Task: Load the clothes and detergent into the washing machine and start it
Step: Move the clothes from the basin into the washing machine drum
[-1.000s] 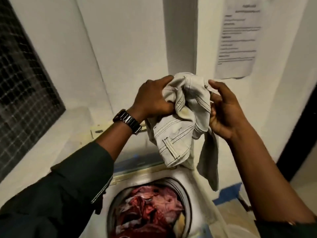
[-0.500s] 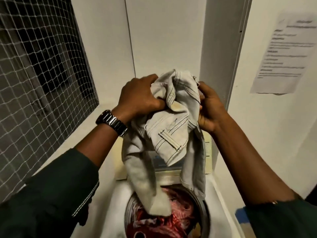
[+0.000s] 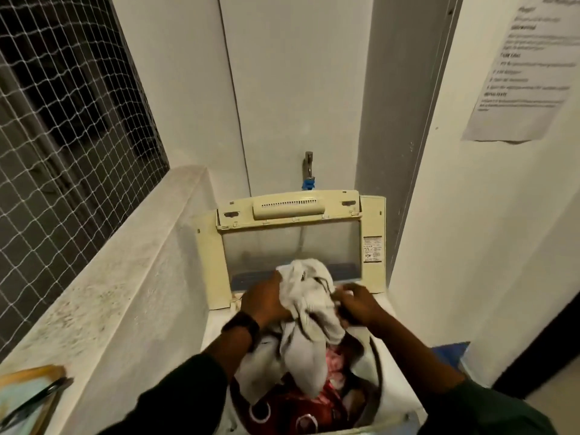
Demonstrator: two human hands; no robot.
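A cream top-loading washing machine (image 3: 395, 384) stands below me with its lid (image 3: 219, 262) raised against the wall. Red and pink clothes (image 3: 301, 409) fill the drum. Both hands grip a bunched off-white garment (image 3: 309, 304) with dark stitching just above the drum mouth. My left hand (image 3: 265, 301), with a dark watch on the wrist, clutches its left side. My right hand (image 3: 357, 304) holds its right side. The garment's lower end hangs down into the drum onto the red clothes.
A speckled concrete ledge (image 3: 119, 287) runs along the left under a mesh-covered window (image 3: 62, 127). A tap (image 3: 308, 171) sticks out of the wall behind the lid. A printed notice (image 3: 527, 67) hangs on the right wall. A wooden-framed object (image 3: 28, 400) lies bottom left.
Both hands have brought the off-white garment down from chest height to the drum mouth, and its lower end now reaches into the drum. The raised lid and tap have come into view.
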